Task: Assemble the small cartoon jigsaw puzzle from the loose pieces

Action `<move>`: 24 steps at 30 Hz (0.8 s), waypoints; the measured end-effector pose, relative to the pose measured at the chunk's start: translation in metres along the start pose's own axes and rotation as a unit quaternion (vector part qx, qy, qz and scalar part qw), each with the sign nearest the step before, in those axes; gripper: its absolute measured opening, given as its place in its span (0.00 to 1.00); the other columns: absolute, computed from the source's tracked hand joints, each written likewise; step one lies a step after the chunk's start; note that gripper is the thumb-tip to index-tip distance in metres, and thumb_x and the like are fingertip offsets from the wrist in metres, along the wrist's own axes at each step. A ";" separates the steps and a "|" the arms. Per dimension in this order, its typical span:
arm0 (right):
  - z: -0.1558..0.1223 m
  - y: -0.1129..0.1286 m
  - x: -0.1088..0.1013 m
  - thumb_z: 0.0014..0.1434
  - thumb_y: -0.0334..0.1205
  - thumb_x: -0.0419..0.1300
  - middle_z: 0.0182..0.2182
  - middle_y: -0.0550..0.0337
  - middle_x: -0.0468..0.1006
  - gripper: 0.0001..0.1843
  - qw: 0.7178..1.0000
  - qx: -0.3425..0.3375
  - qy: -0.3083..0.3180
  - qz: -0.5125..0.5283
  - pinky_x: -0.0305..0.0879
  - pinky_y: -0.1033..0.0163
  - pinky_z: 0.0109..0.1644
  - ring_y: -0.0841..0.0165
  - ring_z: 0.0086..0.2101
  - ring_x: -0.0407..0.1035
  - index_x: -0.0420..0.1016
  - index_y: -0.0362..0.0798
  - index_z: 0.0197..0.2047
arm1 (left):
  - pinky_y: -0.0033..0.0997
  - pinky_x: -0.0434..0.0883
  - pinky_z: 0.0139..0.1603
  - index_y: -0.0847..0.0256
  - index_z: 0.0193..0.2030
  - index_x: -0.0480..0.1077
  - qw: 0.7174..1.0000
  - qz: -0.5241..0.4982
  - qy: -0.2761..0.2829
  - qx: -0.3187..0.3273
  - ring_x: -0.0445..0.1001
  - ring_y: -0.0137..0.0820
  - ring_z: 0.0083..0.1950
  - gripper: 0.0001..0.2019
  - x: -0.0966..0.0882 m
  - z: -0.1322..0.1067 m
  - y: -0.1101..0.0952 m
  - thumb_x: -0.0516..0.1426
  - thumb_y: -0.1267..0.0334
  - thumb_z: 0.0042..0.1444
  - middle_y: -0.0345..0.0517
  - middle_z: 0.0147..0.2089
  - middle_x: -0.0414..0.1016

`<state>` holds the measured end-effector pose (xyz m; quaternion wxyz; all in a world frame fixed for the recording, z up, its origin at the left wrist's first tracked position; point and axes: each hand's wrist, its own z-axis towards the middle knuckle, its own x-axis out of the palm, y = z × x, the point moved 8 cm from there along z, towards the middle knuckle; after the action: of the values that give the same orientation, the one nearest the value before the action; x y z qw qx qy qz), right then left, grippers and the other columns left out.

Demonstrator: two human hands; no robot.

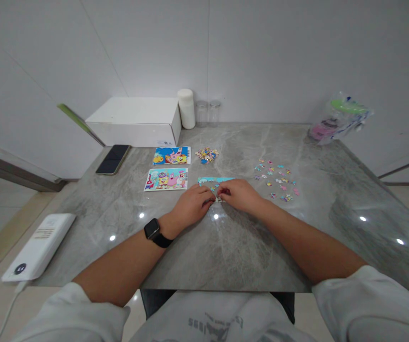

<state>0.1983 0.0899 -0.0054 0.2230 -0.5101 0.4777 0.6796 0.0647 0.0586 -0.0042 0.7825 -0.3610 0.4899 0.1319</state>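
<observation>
Since the thin, blue-bordered, cardboard-like puzzle looks light and bendable, its rim seems best pinched, where the bare left hand and right hand nearly meet, their exact grip unclear

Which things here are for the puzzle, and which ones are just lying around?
For the puzzle:
puzzle itself
scattered pieces
probably the piece pile, upper picture card and lower picture card

Just lying around:
phone
white box
white bottle
left clear jar
right clear jar
plastic bag
white device with a cable
</observation>
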 end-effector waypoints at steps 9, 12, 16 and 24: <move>0.000 0.000 -0.008 0.62 0.35 0.64 0.37 0.57 0.86 0.06 0.999 0.006 -0.014 -0.032 0.62 0.59 0.46 0.62 0.39 0.76 0.84 0.52 0.39 | 0.45 0.72 0.58 0.55 0.47 0.79 1.000 0.003 0.002 -0.002 0.76 0.41 0.52 0.09 -0.002 0.000 -0.002 0.58 0.68 0.66 0.49 0.49 0.81; -0.002 -0.005 -0.015 0.62 0.37 0.65 0.39 0.56 0.86 0.06 0.998 0.020 -0.013 -0.057 0.63 0.58 0.46 0.60 0.41 0.77 0.85 0.53 0.41 | 0.45 0.73 0.58 0.54 0.49 0.80 1.000 0.000 0.000 0.001 0.76 0.41 0.52 0.11 -0.001 0.000 -0.002 0.57 0.69 0.67 0.49 0.50 0.81; -0.005 -0.008 -0.014 0.61 0.44 0.69 0.41 0.53 0.86 0.08 0.994 0.026 0.028 -0.102 0.63 0.56 0.46 0.56 0.43 0.78 0.85 0.53 0.43 | 0.46 0.73 0.60 0.54 0.53 0.81 1.000 0.001 0.000 0.013 0.76 0.41 0.54 0.13 0.000 0.001 -0.003 0.56 0.68 0.68 0.50 0.53 0.80; -0.009 -0.001 -0.007 0.63 0.45 0.66 0.45 0.56 0.86 0.09 0.988 0.031 0.091 -0.121 0.62 0.58 0.50 0.59 0.47 0.77 0.84 0.54 0.45 | 0.44 0.73 0.59 0.52 0.55 0.81 0.999 0.029 0.012 0.032 0.76 0.39 0.54 0.15 0.005 0.001 -0.007 0.57 0.69 0.68 0.49 0.54 0.80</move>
<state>0.2062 0.0838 0.0002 0.2746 -0.6168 0.4519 0.5831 0.0716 0.0531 -0.0047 0.7834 -0.3231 0.5136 0.1343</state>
